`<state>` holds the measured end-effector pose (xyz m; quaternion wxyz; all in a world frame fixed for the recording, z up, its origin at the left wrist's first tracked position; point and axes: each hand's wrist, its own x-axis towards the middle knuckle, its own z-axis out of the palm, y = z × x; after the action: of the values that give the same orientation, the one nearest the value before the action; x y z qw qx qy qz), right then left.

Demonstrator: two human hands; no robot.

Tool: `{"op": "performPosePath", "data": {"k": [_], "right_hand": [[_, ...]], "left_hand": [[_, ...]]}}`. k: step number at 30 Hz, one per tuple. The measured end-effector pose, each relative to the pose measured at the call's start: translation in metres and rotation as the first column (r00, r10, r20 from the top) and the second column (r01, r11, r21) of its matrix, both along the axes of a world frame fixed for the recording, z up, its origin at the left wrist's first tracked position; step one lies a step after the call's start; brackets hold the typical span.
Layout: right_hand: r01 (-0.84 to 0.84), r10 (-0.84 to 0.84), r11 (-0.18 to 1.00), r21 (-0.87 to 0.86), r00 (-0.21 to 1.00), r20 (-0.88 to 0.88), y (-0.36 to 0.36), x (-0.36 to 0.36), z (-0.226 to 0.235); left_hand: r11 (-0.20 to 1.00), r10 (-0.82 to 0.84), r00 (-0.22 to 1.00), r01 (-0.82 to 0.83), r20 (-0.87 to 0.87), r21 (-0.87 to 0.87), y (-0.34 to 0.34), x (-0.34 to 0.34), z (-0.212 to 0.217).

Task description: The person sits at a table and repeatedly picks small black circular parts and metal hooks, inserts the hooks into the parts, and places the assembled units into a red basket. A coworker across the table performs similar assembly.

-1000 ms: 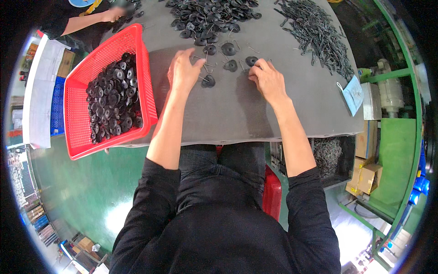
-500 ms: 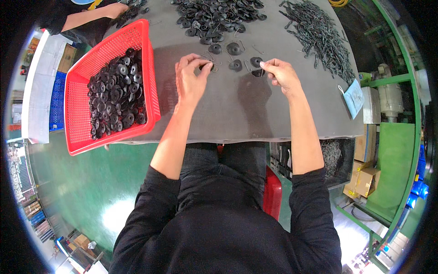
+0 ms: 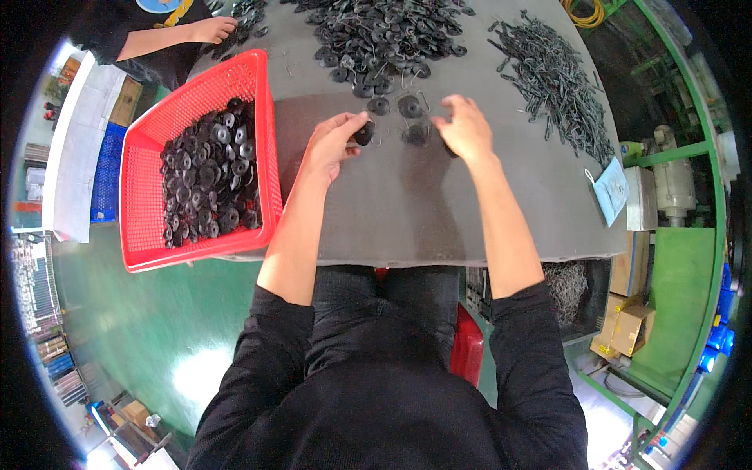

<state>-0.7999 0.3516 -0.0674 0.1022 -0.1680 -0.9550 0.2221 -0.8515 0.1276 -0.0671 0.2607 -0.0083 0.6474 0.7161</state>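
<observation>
My left hand point(image 3: 333, 146) pinches a black rubber disc point(image 3: 363, 134) with a hole in it between thumb and fingers. Thin wire hooks point(image 3: 377, 141) show right beside that disc. To the right, my right hand point(image 3: 468, 131) hovers over the grey tabletop with thumb and forefinger spread. A dark piece peeks out under its palm, and I cannot tell whether it is touched. Between the hands lie loose black discs with bent wire hooks, among them one disc point(image 3: 410, 106) farther off and another disc point(image 3: 415, 135) nearer me.
A red plastic basket point(image 3: 270, 157) of black discs stands at the left. A heap of discs with hooks point(image 3: 384, 39) lies at the far middle, dark slender parts point(image 3: 548, 86) at the right. A blue face mask point(image 3: 609, 193) hangs at the right edge. Another person's hand point(image 3: 214, 30) is far left.
My right hand has parted its fingers from a pinch and shifted slightly left. The left hand's disc now shows more plainly. The whole view has tilted a little, so the table sits lower.
</observation>
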Motion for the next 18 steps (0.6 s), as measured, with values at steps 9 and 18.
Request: {"op": "performPosePath", "data": {"k": [9, 18], "right_hand": [[-0.243, 0.239, 0.97, 0.012, 0.962, 0.131, -0.016, -0.055, -0.009], [-0.067, -0.068, -0.008, -0.998, 0.995, -0.067, 0.053, 0.008, 0.025]], "left_hand": [[0.552, -0.243, 0.864, -0.25, -0.441, -0.795, 0.048, -0.037, -0.018], [0.966, -0.257, 0.957, 0.254, -0.134, -0.037, 0.04, -0.041, -0.023]]}}
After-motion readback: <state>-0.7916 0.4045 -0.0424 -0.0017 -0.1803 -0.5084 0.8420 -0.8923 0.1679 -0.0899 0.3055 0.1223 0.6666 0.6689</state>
